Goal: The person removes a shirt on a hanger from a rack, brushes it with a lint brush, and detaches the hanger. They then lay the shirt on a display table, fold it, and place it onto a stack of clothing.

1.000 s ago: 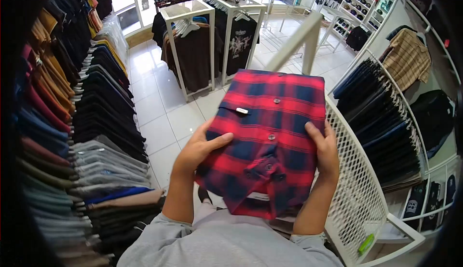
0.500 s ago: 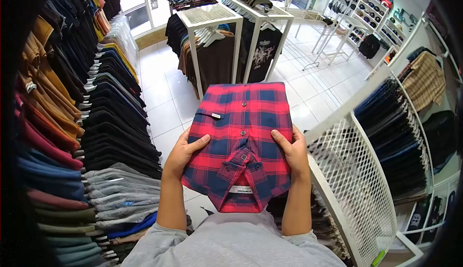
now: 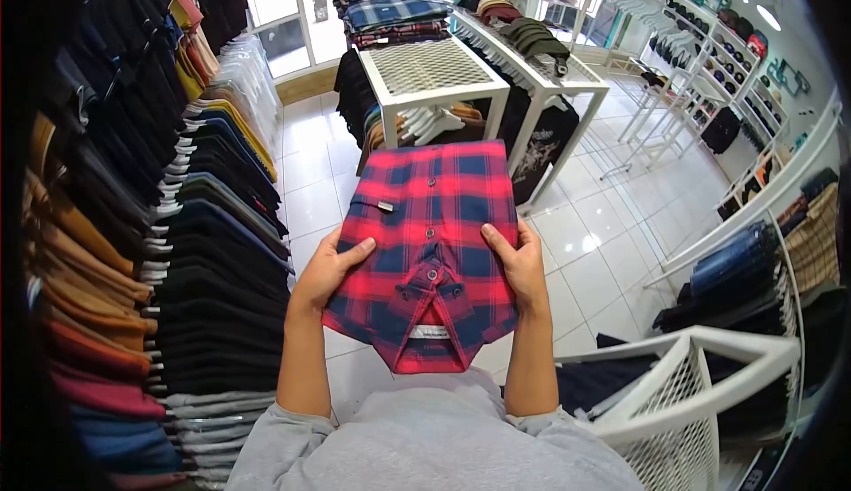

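Note:
A folded red and navy plaid shirt (image 3: 425, 256) hangs level in front of my chest, buttons up and collar toward me. My left hand (image 3: 332, 269) grips its left edge, thumb on top and the other fingers hidden beneath. On the opposite edge my right hand (image 3: 517, 265) holds it the same way. A small pale tag shows near the shirt's pocket, and a white label sits inside the collar. Beyond the shirt stands a white mesh-topped rack (image 3: 434, 70), with folded plaid shirts (image 3: 394, 14) stacked at its far end.
Along the left run rails of hanging clothes (image 3: 217, 287). A second white rack (image 3: 576, 83) holds rolled dark items. At the lower right a white mesh stand (image 3: 674, 411) is close to my right arm. Tiled floor (image 3: 576, 225) lies ahead, with cap shelves (image 3: 727, 66) at the far right.
The mesh-topped rack and its shirt stack appear nearer and larger. The mesh stand has shifted lower right in view. Both hands still hold the shirt, which sits slightly further left.

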Demonstrator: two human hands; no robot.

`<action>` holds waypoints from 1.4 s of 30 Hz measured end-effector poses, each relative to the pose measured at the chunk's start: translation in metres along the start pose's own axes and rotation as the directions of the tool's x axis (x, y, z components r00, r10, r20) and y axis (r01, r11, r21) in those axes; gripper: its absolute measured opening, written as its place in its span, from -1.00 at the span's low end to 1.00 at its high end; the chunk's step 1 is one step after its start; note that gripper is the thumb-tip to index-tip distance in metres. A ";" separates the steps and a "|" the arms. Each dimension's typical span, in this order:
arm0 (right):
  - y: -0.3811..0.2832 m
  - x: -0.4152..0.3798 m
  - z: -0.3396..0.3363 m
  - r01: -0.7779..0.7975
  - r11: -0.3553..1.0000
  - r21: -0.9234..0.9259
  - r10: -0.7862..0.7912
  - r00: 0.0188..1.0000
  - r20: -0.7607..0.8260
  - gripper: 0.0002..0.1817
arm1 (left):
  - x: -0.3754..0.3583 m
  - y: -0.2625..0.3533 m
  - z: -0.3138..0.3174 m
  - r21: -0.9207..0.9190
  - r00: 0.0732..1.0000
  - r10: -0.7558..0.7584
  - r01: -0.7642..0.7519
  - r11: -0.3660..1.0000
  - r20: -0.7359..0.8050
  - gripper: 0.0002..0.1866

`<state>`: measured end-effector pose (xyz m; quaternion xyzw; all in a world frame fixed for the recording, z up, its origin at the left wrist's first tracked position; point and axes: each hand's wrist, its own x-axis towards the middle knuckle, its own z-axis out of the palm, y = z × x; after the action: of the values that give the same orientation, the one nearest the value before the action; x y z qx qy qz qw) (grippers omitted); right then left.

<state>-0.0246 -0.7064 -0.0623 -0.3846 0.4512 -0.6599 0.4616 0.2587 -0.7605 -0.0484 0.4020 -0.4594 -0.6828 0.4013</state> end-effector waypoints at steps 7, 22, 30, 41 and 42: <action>-0.009 0.146 0.041 0.024 0.999 0.023 -0.025 0.998 0.052 -0.69 | 0.114 0.056 -0.045 -0.218 0.997 0.032 -0.016 0.976 0.070 -0.52; 0.059 0.353 0.182 0.141 0.989 -0.039 -0.146 0.973 -0.176 -0.67 | 0.381 0.122 -0.218 -0.624 0.891 0.166 0.153 0.767 0.422 -0.51; 0.072 0.446 0.253 0.275 0.958 -0.076 -0.280 0.853 -0.440 -0.71 | 0.515 0.172 -0.290 -0.752 0.725 0.318 0.408 0.517 0.612 -0.31; 0.068 0.549 0.266 0.409 0.892 -0.191 -0.436 0.673 -0.597 -0.69 | 0.646 0.250 -0.278 -0.492 0.606 0.227 0.316 0.811 0.763 -0.22; 0.067 0.554 0.266 0.433 0.877 -0.207 -0.466 0.664 -0.585 -0.68 | 0.660 0.258 -0.275 -0.463 0.588 0.215 0.311 0.830 0.780 -0.21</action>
<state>0.0852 -1.3110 0.0039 -0.2574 0.4845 -0.8299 0.1010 0.3231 -1.5156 0.0076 -0.0738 -0.3590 -0.9022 0.2274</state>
